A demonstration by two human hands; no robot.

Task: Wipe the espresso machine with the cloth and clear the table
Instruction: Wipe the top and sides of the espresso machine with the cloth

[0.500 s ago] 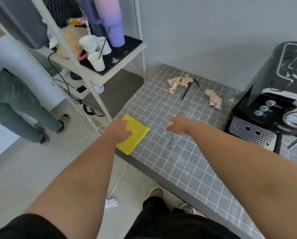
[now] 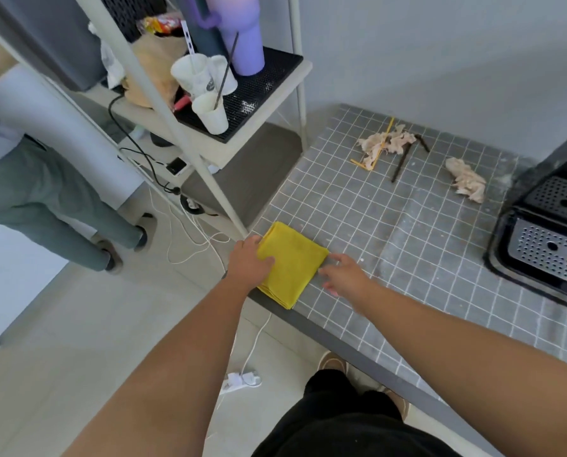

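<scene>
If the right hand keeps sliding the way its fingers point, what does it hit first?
Right hand lies open on the table, its fingers aimed left at the folded yellow cloth. They seem already at the cloth's right edge, so the cloth comes first; left hand lies on its far side.

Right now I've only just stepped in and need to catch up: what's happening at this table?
A person is at the corner of a grey tiled table, about to pick up a folded yellow cloth. The left hand rests on the cloth's left edge, and the right hand touches its right edge. The cloth lies flat, not yet lifted. The espresso machine at the right looks untouched. Crumpled tissues, a yellow straw and a dark stick lie at the far side.
</scene>
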